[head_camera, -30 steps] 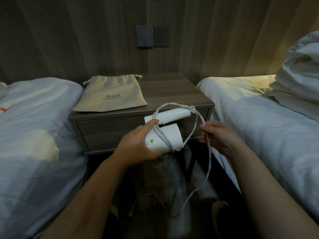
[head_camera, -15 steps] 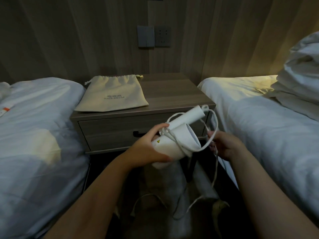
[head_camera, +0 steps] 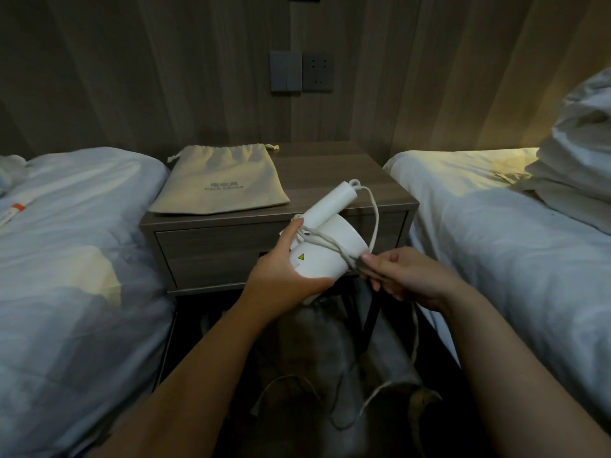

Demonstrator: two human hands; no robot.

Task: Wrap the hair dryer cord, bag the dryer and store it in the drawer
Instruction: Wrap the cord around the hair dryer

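Note:
My left hand (head_camera: 287, 274) grips the barrel of a white hair dryer (head_camera: 325, 249), held in front of the nightstand with its handle pointing up and to the right. The white cord (head_camera: 375, 223) loops from the handle end, crosses the barrel in a few turns and passes into my right hand (head_camera: 405, 274), which pinches it just right of the barrel. The rest of the cord hangs to the floor. A beige drawstring bag (head_camera: 224, 180) lies flat on the nightstand top. The drawer (head_camera: 211, 249) under it is closed.
The wooden nightstand (head_camera: 347, 180) stands between two beds with white bedding (head_camera: 66, 242) (head_camera: 512, 233). Crumpled pillows (head_camera: 582, 143) pile up at the far right. A switch and socket (head_camera: 301, 71) sit on the wood-panelled wall. Slack cord (head_camera: 373, 395) lies on the dark floor.
The dryer has tilted so its handle points up and right. My right hand has come across in front of the barrel, pulling the cord tighter over it.

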